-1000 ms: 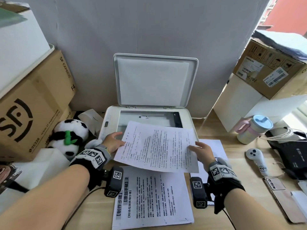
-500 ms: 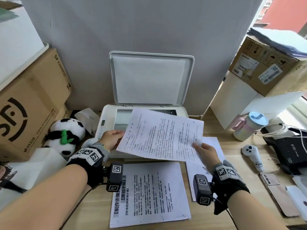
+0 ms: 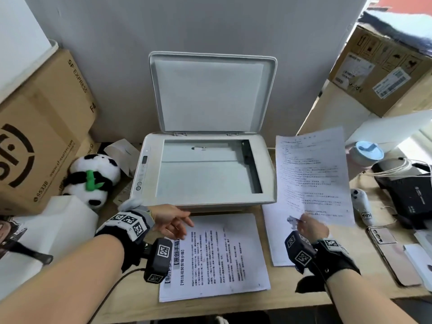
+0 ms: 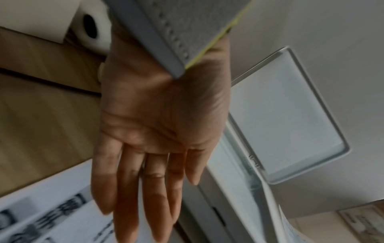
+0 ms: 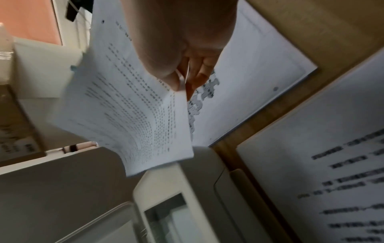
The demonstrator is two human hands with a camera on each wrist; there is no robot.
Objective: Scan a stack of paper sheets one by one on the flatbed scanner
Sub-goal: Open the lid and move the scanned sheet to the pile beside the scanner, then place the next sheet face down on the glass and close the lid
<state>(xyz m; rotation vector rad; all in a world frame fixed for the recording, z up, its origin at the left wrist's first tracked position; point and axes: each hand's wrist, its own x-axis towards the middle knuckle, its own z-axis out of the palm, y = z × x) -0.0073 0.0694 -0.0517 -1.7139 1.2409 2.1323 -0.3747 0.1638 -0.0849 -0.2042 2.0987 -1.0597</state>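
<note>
The white flatbed scanner [image 3: 264, 183] stands against the wall with its lid [image 3: 211, 92] raised and its glass bare. My right hand [image 3: 312, 226] pinches the lower edge of a printed sheet [image 3: 311, 174] [image 5: 129, 105] and holds it in the air to the right of the scanner, above a second pile of sheets [image 3: 275, 232]. My left hand [image 3: 171, 222] [image 4: 145, 164] hovers with straight fingers over the top left corner of the paper stack [image 3: 217, 256] in front of the scanner and holds nothing.
SF cardboard boxes [image 3: 39, 127] and a plush panda [image 3: 93, 178] crowd the left. At the right are a labelled box [image 3: 383, 76], a blue-lidded cup [image 3: 367, 153], a white controller [image 3: 363, 206], a black device [image 3: 411, 190] and a phone [image 3: 395, 253]. The desk edge [image 3: 233, 309] runs close to me.
The sheet left the scanner glass and swung to the right in my right hand alone. My left hand let go of it and dropped toward the stack in front.
</note>
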